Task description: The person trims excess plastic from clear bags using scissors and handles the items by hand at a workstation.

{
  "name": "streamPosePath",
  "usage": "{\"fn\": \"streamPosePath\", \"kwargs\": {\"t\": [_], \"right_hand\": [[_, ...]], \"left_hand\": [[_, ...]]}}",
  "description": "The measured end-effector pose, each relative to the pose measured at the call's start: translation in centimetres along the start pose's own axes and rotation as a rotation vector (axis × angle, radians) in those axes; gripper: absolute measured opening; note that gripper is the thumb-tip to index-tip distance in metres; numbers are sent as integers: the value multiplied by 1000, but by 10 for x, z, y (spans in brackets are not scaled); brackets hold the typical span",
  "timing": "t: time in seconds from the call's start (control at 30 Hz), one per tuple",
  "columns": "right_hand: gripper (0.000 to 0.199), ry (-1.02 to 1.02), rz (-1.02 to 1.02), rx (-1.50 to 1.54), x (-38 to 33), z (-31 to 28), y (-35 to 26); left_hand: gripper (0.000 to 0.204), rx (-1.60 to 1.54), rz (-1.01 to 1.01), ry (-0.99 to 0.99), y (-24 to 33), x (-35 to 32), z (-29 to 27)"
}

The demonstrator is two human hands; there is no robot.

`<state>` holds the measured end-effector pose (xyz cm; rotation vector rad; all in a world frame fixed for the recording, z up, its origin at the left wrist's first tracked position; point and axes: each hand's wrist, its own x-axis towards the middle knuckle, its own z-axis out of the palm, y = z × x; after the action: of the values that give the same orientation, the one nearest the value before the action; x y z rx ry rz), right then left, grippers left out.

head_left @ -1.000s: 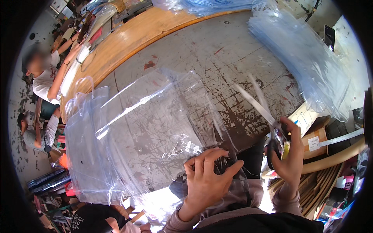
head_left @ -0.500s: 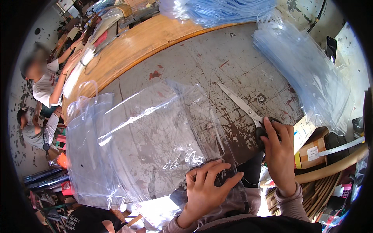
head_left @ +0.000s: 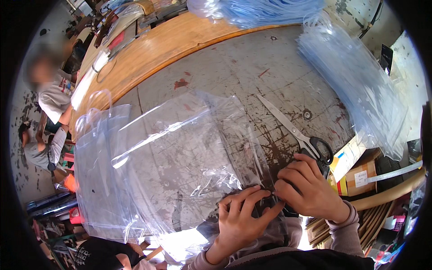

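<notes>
A clear plastic sheet (head_left: 180, 148) lies across the worn grey tabletop, glossy and creased, partly over a clear plastic bag with loop handles (head_left: 96, 175) on the left. My left hand (head_left: 243, 216) rests on the sheet's near right corner, its fingers bent and gripping the plastic. Right beside it, my right hand (head_left: 310, 189) is closed in a pinch at the same edge, fingertips close to the left thumb. What exactly lies between the right fingertips is hidden. Black-handled scissors (head_left: 294, 130) lie on the table just beyond my right hand, blades pointing away to the left.
Stacked clear bags (head_left: 355, 85) lie at the far right, with more bluish plastic (head_left: 265, 11) at the back. A wooden board (head_left: 175, 40) borders the table's far side. A cardboard box (head_left: 362, 175) stands at the right. Two people sit at the left; another person's black cap (head_left: 105, 254) shows below.
My right hand has let go of the scissors, which now lie on the table, and moved left and nearer to the sheet's corner beside my left hand. The left hand has barely moved.
</notes>
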<state>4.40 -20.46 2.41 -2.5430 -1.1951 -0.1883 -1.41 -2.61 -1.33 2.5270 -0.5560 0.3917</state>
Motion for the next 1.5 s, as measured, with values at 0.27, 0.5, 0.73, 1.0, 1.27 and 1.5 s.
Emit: {"fn": "streamPosePath", "kwargs": {"t": [0.27,0.5,0.73,1.0,1.27,1.5], "right_hand": [[21,120,-198,-177,-4,10,2],[16,133,-184,-159,0,9,4],[19,199,15,-12,13,20,4],[22,176,55,-70,57,14,17],[20,439,235,-382,156,-3,96],[17,605,132,-72,150,-35,75]], "left_hand": [[12,13,28,21,-1,0,2],[10,51,1,-21,0,0,4],[17,143,113,-20,-4,-1,8],[15,123,107,41,-8,-1,12],[15,47,136,33,-4,-8,11],[13,-1,84,33,-4,-8,8]]}}
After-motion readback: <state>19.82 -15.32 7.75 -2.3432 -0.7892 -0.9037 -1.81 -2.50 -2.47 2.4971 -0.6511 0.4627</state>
